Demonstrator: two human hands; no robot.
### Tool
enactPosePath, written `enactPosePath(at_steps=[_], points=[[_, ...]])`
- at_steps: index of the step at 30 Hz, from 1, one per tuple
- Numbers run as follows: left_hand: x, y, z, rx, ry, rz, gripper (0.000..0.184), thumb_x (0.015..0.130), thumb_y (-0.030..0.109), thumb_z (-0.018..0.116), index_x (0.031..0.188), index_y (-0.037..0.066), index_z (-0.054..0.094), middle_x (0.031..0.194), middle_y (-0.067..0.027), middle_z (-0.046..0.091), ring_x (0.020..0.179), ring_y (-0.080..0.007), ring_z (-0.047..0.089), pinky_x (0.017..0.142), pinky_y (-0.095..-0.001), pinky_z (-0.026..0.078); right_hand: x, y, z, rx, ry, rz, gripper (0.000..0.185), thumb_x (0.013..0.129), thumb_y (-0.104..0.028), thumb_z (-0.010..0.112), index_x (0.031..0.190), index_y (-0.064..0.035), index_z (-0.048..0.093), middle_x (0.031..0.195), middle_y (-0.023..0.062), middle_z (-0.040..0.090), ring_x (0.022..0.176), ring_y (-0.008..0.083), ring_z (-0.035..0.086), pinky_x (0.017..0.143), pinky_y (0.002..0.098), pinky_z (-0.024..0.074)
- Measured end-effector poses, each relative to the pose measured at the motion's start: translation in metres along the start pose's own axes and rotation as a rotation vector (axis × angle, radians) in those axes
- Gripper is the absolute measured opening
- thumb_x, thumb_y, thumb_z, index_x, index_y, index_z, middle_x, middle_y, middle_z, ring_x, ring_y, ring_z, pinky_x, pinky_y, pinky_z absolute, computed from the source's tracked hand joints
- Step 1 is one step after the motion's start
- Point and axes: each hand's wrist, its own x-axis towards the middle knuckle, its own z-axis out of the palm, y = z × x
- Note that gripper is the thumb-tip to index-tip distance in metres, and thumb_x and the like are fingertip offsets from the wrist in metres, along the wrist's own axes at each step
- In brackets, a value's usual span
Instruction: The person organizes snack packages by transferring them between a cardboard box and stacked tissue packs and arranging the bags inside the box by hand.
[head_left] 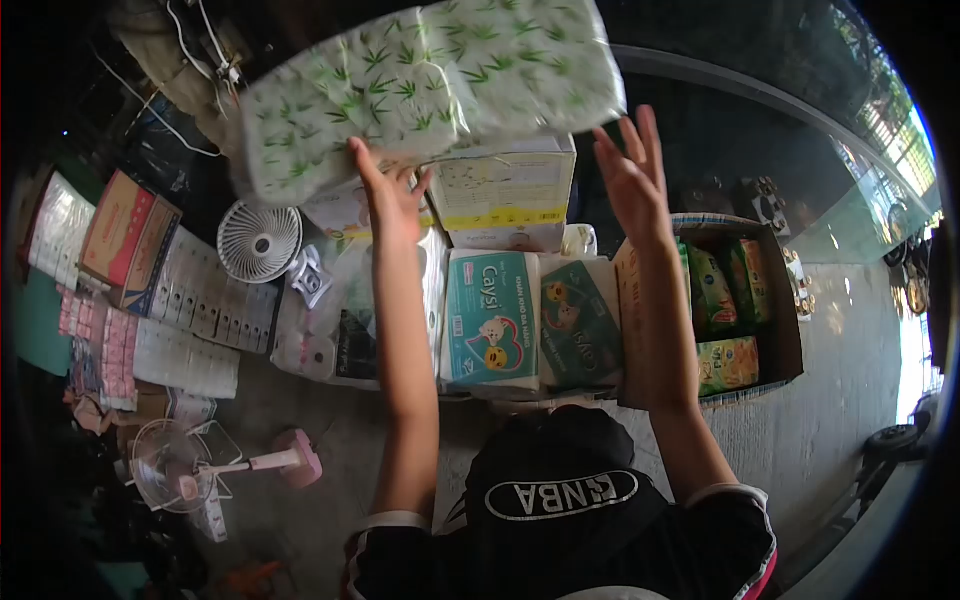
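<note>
Leaf-printed package (430, 85) is at the upper edge of the yellow-banded box (505, 195). Left hand (392, 200) is against its near side, grip indeterminable; right hand (635, 185) is spread wide near its right corner.

The only view comes from the wearer's head, facing forward and steeply down. The wide lens bows straight lines and leaves dark, rounded margins. The shirt (565, 530) fills the bottom centre, close in; the forearms run upward from it to the hands (635, 190). The pack (430, 100) is cut by the top edge, and the floor (840, 340) shows at right.
</note>
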Motion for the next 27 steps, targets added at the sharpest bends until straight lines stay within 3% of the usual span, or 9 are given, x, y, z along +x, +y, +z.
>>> enactPosePath(at_steps=[1,2,5,9,12,15,21,25,27], points=[[0.019,-0.008,-0.017,0.082,-0.119,-0.291,0.074,0.073,0.066,0.045,0.126,0.015,0.032,0.113,-0.0039,0.044,0.1,-0.0164,0.045,0.083,-0.0364,0.035,0.002,0.008,0.001,-0.037,0.081,0.032,0.087,0.072,-0.028,0.067,0.137,-0.014,0.012,0.141,0.0169,0.007,0.123,0.0286,0.032,0.104,0.0395,0.0207],[0.031,-0.019,-0.025,0.17,-0.241,-0.579,0.069,0.075,0.061,0.05,0.119,0.01,0.041,0.097,-0.0028,0.057,0.086,-0.0145,0.054,0.077,-0.0284,0.038,-0.002,0.019,-0.004,-0.022,0.057,0.104,0.077,0.078,-0.006,0.057,0.138,-0.0138,0.009,0.143,0.0143,-0.002,0.125,0.0267,0.026,0.1,0.0375,0.0255],[0.006,-0.039,-0.044,0.378,-0.087,-0.245,0.05,0.081,0.043,0.055,0.114,0.007,0.044,0.095,-0.0042,0.058,0.084,-0.0133,0.055,0.072,-0.0252,0.04,-0.067,0.044,-0.004,-0.161,0.054,0.324,0.07,0.076,-0.014,0.063,0.134,-0.0087,0.024,0.135,0.0114,0.027,0.12,0.0265,0.033,0.094,0.0369,0.0338],[0.012,-0.022,-0.029,0.277,-0.245,-0.104,0.036,0.083,0.025,0.058,0.112,0.007,0.045,0.098,-0.0057,0.057,0.089,-0.014,0.055,0.076,-0.0272,0.042,-0.171,0.061,-0.014,-0.211,0.159,0.646,0.045,0.079,-0.017,0.062,0.117,-0.002,0.044,0.109,0.0088,0.053,0.099,0.0165,0.052,0.087,0.0296,0.0408],[0.039,-0.027,-0.022,0.288,-0.345,-0.064,0.034,0.085,0.018,0.052,0.113,0.001,0.041,0.11,-0.0139,0.049,0.101,-0.0213,0.051,0.089,-0.0335,0.042,-0.254,0.057,-0.031,-0.218,0.275,0.753,0.035,0.08,-0.02,0.062,0.107,-0.0013,0.052,0.094,0.0033,0.058,0.089,0.0097,0.052,0.075,0.0237,0.0418],[0.072,-0.038,-0.036,0.084,-0.459,-0.102,0.036,0.087,0.019,0.046,0.115,-0.002,0.04,0.102,-0.0158,0.05,0.099,-0.0262,0.049,0.097,-0.0401,0.035,-0.315,0.031,-0.033,-0.334,0.469,0.747,0.034,0.078,-0.022,0.064,0.102,-0.001,0.054,0.089,0.0025,0.059,0.085,0.0089,0.052,0.071,0.0232,0.0421],[0.01,-0.073,-0.007,0.163,-0.236,0.136,0.038,0.082,0.023,0.052,0.115,0.006,0.042,0.112,-0.0101,0.046,0.106,-0.0195,0.044,0.095,-0.038,0.033,-0.333,0.017,-0.024,-0.397,0.61,0.618,0.032,0.077,-0.023,0.066,0.096,-0.0003,0.056,0.086,0.0034,0.058,0.082,0.0104,0.053,0.072,0.0244,0.043],[-0.139,-0.142,0.001,0.442,-0.305,-0.075,0.035,0.08,0.021,0.056,0.108,0.005,0.043,0.107,-0.0074,0.048,0.102,-0.0172,0.046,0.09,-0.0337,0.037,-0.32,0.005,-0.026,-0.312,0.564,0.528,0.028,0.081,-0.018,0.062,0.1,0.0007,0.054,0.088,0.0044,0.059,0.083,0.0096,0.054,0.073,0.0235,0.0438],[-0.209,-0.172,0.005,0.346,-0.402,-0.462,0.03,0.079,0.019,0.059,0.102,0.006,0.045,0.1,-0.0051,0.047,0.095,-0.0146,0.046,0.085,-0.0296,0.038,-0.304,-0.017,-0.04,-0.369,0.605,0.481,0.026,0.082,-0.018,0.06,0.099,0.0005,0.055,0.085,0.0042,0.059,0.082,0.0094,0.055,0.073,0.0234,0.0444]])
